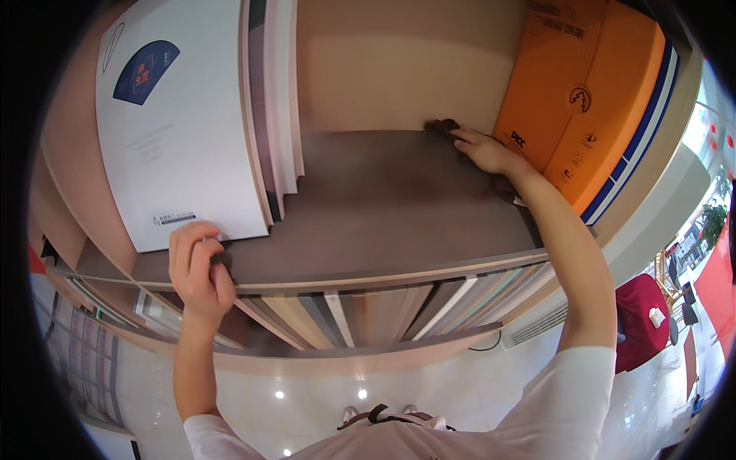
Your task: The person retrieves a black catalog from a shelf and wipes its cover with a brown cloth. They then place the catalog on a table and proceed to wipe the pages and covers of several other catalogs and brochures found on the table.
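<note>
Inside a shelf compartment, my right hand [483, 150] presses on a dark brown cloth [445, 126] at the back right of the dark shelf board [368, 201]. Part of the cloth lies beneath the hand, and more dark material shows beside the orange box. My left hand [201, 270] is curled at the shelf's front edge, by the lower corner of a large white sample board or book [184, 132]; whether its fingers hold anything is hidden.
More boards [276, 103] stand behind the white one. A large orange box [581, 103] leans at the right, with blue-and-white edged items beside it. Panel samples [356, 316] fill the compartment below. A red-covered table [641, 322] stands at the right.
</note>
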`<action>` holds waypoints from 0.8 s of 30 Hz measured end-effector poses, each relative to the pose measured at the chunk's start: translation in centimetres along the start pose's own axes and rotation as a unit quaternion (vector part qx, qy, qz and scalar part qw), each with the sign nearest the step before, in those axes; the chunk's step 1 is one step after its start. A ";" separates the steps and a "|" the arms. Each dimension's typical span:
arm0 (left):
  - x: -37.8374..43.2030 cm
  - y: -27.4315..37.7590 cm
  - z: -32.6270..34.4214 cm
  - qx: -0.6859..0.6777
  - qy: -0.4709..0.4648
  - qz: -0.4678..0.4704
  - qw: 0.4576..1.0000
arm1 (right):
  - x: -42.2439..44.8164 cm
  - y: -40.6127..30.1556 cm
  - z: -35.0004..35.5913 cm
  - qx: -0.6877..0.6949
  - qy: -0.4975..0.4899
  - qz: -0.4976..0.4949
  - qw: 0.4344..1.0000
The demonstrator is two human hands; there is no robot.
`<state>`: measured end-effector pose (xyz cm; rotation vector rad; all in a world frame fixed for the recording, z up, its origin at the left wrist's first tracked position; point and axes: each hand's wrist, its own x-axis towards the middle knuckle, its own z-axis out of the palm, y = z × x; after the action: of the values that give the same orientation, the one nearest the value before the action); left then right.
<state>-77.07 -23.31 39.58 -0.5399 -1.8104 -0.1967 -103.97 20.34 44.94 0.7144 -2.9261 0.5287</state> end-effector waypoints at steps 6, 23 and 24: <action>0.2 0.2 0.6 -0.023 0.002 -0.018 1.000 | 0.6 -5.5 4.4 -0.157 -0.032 -0.184 0.970; -2.0 0.0 0.0 -0.012 -0.014 -0.096 0.995 | -10.4 -7.1 2.9 -0.110 0.094 -0.001 0.989; -2.4 -0.3 0.1 -0.011 -0.018 -0.106 0.994 | -10.3 -7.7 3.1 -0.111 0.105 0.025 0.988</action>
<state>-76.75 -24.16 37.38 -0.3680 -1.9031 -0.3536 -91.29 17.29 42.76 0.5258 -2.7521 0.2557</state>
